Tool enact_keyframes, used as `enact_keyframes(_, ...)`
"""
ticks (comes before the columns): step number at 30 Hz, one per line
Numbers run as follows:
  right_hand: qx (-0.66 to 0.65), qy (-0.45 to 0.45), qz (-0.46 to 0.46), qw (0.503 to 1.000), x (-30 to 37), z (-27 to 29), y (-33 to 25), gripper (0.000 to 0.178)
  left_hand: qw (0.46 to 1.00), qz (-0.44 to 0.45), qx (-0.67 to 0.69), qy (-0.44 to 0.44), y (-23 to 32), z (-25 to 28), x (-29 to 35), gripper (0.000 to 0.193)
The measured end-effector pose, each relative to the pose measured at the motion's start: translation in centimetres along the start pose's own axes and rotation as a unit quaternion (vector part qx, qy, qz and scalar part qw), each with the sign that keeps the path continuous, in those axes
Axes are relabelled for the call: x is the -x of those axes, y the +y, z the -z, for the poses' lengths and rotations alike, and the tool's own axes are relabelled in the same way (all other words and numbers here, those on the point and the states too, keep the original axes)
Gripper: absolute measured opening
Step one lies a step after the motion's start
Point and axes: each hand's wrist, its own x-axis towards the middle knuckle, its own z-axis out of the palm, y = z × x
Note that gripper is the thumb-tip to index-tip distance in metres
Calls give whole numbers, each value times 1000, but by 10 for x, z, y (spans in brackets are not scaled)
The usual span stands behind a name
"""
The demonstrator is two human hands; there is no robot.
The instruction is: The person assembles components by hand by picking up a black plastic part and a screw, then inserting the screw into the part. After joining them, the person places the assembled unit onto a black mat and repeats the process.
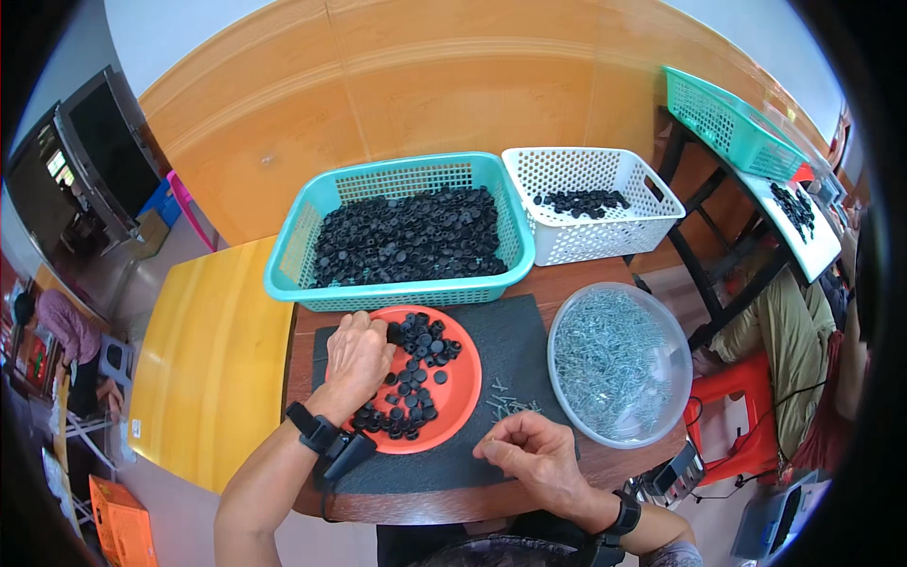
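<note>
My left hand is over the left side of a red round plate. Its fingers are curled in, with a black cap at the fingertips. Small round black plastic caps lie scattered and heaped on the plate. My right hand hovers above the front of a dark mat, thumb and forefinger pinched together; whatever is between them is too small to make out. Just beyond that hand, a few loose silver screws lie on the mat. To its right, a clear round tub holds a large heap of similar screws.
A teal basket full of black caps stands behind the plate, beside a white basket with fewer caps. A yellow board adjoins the table's left. On the right are a red stool and a seated person; another person is far left.
</note>
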Motion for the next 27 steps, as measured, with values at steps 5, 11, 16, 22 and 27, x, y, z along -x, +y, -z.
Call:
enact_keyframes(5, 16, -6, -12, 1000, 6, 12, 6, 9, 999, -21, -24, -27, -1, -10, -9, 14)
enact_keyframes(11, 21, -11, 4, 1000, 9, 15, 6, 10, 999, -8, 8, -36, -16, -6, 0, 10)
enact_keyframes(16, 29, -3, 2, 1000, 14, 16, 7, 8, 997, 65, 15, -31, -11, -1, -2, 11)
enact_keyframes(22, 35, -5, -2, 999, 15, 17, 9, 9, 1000, 16, -2, 18, -7, -3, -3, 20)
enact_keyframes(27, 37, -10, -10, 999, 14, 15, 10, 8, 999, 0, 37, -15, -9, -13, -10, 20)
